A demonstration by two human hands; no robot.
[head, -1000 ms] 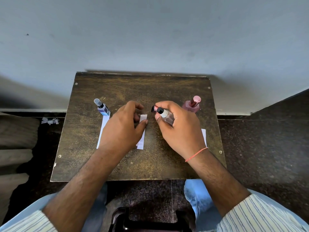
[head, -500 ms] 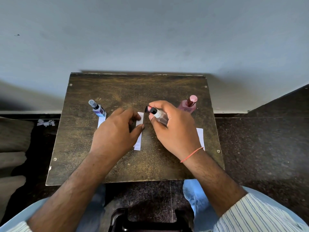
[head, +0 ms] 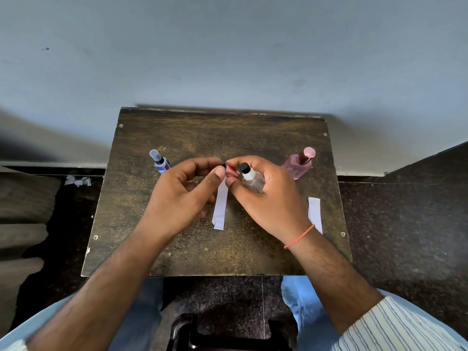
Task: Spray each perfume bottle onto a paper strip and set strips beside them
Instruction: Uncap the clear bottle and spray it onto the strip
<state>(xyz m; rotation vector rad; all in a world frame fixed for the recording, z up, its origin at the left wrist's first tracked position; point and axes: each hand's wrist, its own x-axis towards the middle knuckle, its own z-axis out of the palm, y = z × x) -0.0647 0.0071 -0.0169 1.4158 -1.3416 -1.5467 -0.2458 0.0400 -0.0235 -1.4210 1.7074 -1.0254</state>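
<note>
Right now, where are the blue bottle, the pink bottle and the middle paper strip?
blue bottle [head: 162, 165], head view, on its body.
pink bottle [head: 297, 168], head view, on its glass body.
middle paper strip [head: 220, 206], head view, mid-length.

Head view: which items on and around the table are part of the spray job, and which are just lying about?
Part of the job:
- clear bottle in the right hand
- pink cap, pinched by both the right and the left hand
- blue bottle
- pink bottle
- middle strip
- right strip

Lying about:
- paper scraps on the floor
- dark stool
</note>
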